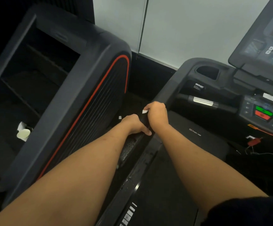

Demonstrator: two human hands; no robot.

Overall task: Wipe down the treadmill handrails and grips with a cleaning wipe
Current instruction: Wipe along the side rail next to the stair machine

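Handrail (162, 95) on the treadmill's left side slopes down from the console corner toward the camera, and both hands sit on it one behind the other. Up beyond the handrail's top end, a cup holder (197, 69) is sunk into the console; its inside is too dark to tell what, if anything, it holds. Far to the left of the handrail, inside the frame of the neighbouring machine (83, 95) with the red stripe, a pale paper cup (23, 133) sits tilted with its mouth toward the camera; I cannot tell its contents. The right hand (157, 114) is the farther one up the handrail, fingers curled over and clenched round it, with a corner of the white wipe (144, 111) poking out on the left side of the fist. The left hand (134, 123) is just below it, nearly touching, wrapped round the rail with its thumb (148, 132) laid along the top. Directly below the left hand the handrail's textured grip (129, 148) shows bare. To the right of the handrail lie the dark belt (189, 144) and, farther right, a control panel (262, 114) with green and red buttons.
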